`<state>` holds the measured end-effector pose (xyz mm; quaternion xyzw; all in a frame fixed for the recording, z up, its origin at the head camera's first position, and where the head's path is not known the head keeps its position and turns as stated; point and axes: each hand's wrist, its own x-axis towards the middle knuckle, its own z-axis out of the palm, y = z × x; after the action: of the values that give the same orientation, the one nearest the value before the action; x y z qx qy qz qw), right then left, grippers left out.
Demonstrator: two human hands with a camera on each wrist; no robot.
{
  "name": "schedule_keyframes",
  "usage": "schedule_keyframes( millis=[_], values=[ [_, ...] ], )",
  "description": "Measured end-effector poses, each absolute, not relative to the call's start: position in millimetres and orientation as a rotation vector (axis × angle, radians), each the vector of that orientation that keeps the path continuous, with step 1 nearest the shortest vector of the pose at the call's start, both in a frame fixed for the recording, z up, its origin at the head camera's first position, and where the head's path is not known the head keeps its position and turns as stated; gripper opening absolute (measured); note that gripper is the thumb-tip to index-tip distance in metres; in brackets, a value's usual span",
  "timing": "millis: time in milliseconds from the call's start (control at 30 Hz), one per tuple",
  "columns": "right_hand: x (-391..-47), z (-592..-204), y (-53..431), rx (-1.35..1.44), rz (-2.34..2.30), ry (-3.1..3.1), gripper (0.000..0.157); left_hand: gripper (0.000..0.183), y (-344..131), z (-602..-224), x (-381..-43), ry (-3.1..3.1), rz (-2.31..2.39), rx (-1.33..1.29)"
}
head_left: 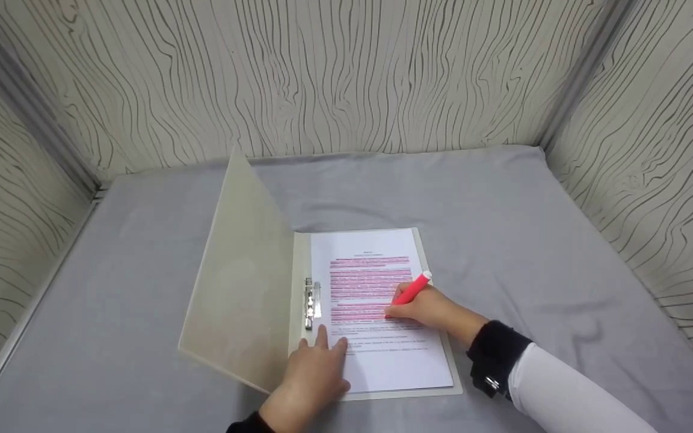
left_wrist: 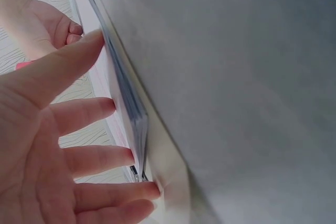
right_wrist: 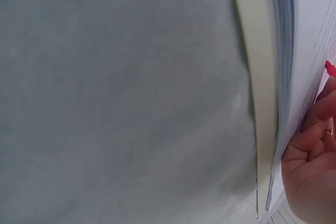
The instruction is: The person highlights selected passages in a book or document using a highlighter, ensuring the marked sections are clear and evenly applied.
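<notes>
My right hand (head_left: pixel 431 305) pinches a pink highlighter (head_left: pixel 411 290), its tip down on the printed text and its white end pointing up to the right. Pink strokes cover the upper paragraphs of the top sheet (head_left: pixel 391 373); the lower lines are plain. The sheet tops a stack of paper (left_wrist: pixel 123 82) inside an open cream folder (head_left: pixel 406 396). With fingers spread, my left hand (head_left: pixel 316 370) rests on the lower left of the page, below the metal clip (head_left: pixel 309 304). In the right wrist view the curled right hand (right_wrist: pixel 315 156) lies against the paper.
The folder's cover (head_left: pixel 241 288) stands up steeply on the left. A grey cloth (head_left: pixel 533 252) covers the table under the folder. Wood-grain patterned panels (head_left: pixel 322 78) enclose the back and both sides.
</notes>
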<state>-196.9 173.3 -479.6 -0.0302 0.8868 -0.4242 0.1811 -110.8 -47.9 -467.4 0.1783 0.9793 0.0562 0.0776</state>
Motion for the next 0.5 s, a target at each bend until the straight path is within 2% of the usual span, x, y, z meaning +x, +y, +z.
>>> schedule_keyframes(
  millis=[167, 500],
  values=[
    [-196.3, -479.4, 174.8, -0.172, -1.182, 2.537, 0.021, 0.063, -47.4, -466.0, -109.9, 2.935, 0.151, 0.538],
    [-196.8, -479.5, 179.0, -0.154, -1.202, 2.503, 0.024, 0.062, -47.1, -465.8, -109.8, 2.938, 0.159, 0.531]
  ],
)
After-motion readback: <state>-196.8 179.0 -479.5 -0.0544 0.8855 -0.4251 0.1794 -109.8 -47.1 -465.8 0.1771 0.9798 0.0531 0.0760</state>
